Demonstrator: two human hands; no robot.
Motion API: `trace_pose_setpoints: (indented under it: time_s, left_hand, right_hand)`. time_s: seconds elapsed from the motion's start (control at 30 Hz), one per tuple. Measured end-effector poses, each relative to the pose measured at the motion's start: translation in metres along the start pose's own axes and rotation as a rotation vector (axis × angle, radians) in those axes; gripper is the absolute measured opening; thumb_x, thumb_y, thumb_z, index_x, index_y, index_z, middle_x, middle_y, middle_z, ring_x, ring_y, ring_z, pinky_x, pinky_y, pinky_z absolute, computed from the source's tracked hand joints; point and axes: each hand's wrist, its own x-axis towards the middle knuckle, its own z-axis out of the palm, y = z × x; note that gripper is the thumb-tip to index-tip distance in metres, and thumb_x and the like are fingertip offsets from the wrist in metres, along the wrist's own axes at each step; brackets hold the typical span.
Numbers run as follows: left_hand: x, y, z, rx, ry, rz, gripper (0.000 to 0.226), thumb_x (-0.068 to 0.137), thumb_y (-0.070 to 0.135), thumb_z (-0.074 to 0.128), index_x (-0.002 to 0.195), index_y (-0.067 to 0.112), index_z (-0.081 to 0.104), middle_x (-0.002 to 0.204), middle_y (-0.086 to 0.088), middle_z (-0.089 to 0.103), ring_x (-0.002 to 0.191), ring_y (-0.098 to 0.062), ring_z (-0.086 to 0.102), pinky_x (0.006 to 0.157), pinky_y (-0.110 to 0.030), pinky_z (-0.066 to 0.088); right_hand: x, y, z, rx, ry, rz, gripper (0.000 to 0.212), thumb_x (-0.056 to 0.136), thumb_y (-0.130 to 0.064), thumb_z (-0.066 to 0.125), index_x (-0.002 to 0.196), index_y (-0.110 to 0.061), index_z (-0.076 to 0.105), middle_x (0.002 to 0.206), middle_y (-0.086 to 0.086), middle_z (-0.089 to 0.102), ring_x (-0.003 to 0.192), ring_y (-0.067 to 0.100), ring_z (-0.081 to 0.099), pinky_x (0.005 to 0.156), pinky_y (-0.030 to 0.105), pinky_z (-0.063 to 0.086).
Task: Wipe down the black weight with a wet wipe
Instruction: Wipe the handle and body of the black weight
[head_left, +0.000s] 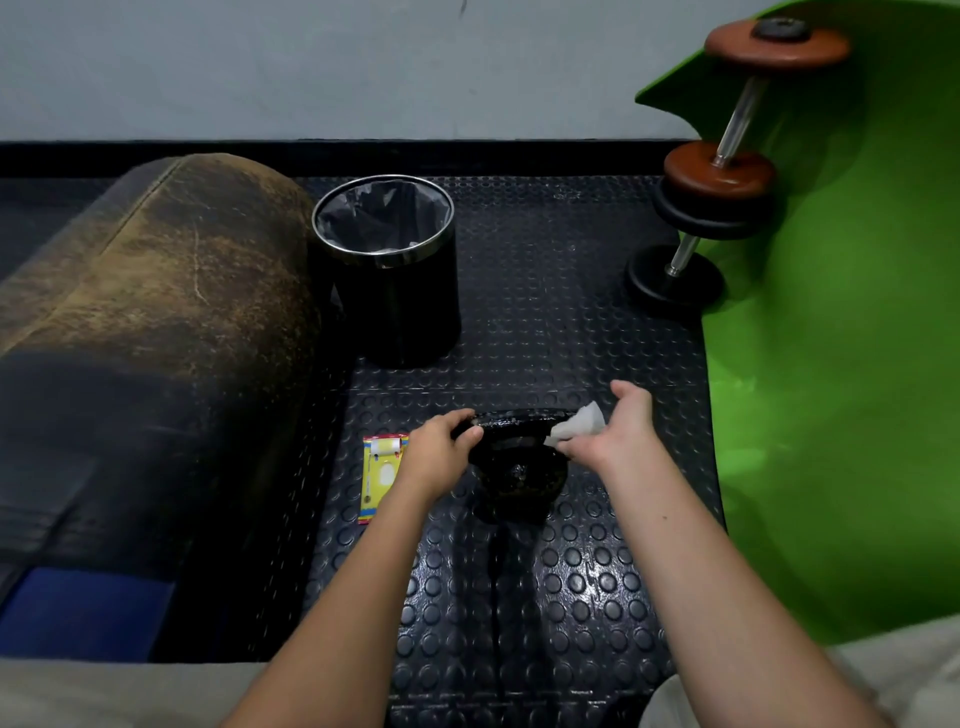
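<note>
A black weight (519, 462) with round plates stands on the studded black floor mat (545, 571) in the middle of the head view. My left hand (441, 449) grips the left rim of its upper plate. My right hand (618, 428) pinches a crumpled white wet wipe (579, 427) against the upper plate's right edge. The weight's lower part is in shadow beneath my hands.
A yellow wet-wipe packet (382, 475) lies on the mat left of the weight. A black bin (392, 265) with a plastic liner stands behind it. A worn brown sofa arm (156, 312) fills the left. A dumbbell (717, 176) leans on a green mat (841, 364) at right.
</note>
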Motion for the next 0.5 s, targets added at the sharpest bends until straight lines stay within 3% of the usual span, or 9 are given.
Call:
trace_pose_setpoints:
  time_s: [0.07, 0.17, 0.3, 0.37, 0.43, 0.5]
  left_hand:
    - [0.000, 0.000, 0.000, 0.001, 0.004, -0.003, 0.043, 0.095, 0.038, 0.052, 0.136, 0.026, 0.051, 0.130, -0.005, 0.058, 0.108, -0.026, 0.059, 0.091, -0.037, 0.050]
    - [0.000, 0.001, 0.000, -0.009, 0.011, -0.012, 0.043, 0.095, 0.037, 0.052, 0.136, 0.026, 0.051, 0.129, -0.005, 0.059, 0.107, -0.026, 0.060, 0.089, -0.036, 0.050]
    - [-0.001, 0.001, -0.001, -0.005, 0.007, -0.007, 0.043, 0.095, 0.038, 0.052, 0.136, 0.027, 0.051, 0.128, -0.005, 0.059, 0.104, -0.027, 0.061, 0.086, -0.035, 0.051]
    - [-0.001, 0.002, -0.001, -0.004, 0.008, -0.002, 0.043, 0.095, 0.038, 0.052, 0.136, 0.027, 0.051, 0.129, -0.005, 0.059, 0.104, -0.026, 0.061, 0.085, -0.034, 0.051]
    - [-0.002, 0.002, -0.001, -0.004, 0.010, 0.003, 0.043, 0.095, 0.038, 0.052, 0.136, 0.026, 0.051, 0.129, -0.005, 0.059, 0.106, -0.026, 0.061, 0.088, -0.035, 0.051]
    - [-0.002, 0.002, -0.002, -0.006, 0.009, 0.007, 0.043, 0.095, 0.037, 0.052, 0.136, 0.026, 0.051, 0.130, -0.006, 0.059, 0.108, -0.025, 0.060, 0.091, -0.036, 0.050]
  right_hand:
    - [-0.006, 0.004, 0.008, -0.088, -0.014, -0.017, 0.047, 0.088, -0.035, 0.056, 0.122, -0.003, 0.054, 0.122, 0.017, 0.060, 0.114, 0.039, 0.059, 0.102, 0.053, 0.044]
    - [-0.011, 0.002, 0.014, -0.142, 0.018, -0.023, 0.029, 0.088, -0.032, 0.056, 0.095, -0.004, 0.049, 0.115, 0.015, 0.057, 0.115, 0.036, 0.057, 0.103, 0.054, 0.044]
    - [-0.009, 0.001, 0.010, -0.119, 0.001, 0.017, 0.029, 0.092, -0.033, 0.051, 0.094, -0.004, 0.052, 0.104, 0.014, 0.057, 0.098, 0.035, 0.058, 0.095, 0.049, 0.047]
    - [0.005, 0.003, -0.001, -0.114, -0.065, 0.018, 0.033, 0.094, -0.033, 0.049, 0.107, -0.004, 0.057, 0.113, 0.014, 0.060, 0.104, 0.034, 0.059, 0.090, 0.050, 0.051]
    - [0.023, 0.002, -0.012, -0.118, -0.055, -0.013, 0.040, 0.092, -0.034, 0.051, 0.120, -0.005, 0.055, 0.118, 0.009, 0.060, 0.099, 0.028, 0.061, 0.065, 0.041, 0.057]
    - [0.042, 0.003, -0.021, -0.151, -0.014, -0.075, 0.041, 0.089, -0.038, 0.051, 0.120, -0.010, 0.056, 0.113, -0.002, 0.057, 0.078, 0.015, 0.058, 0.048, 0.026, 0.045]
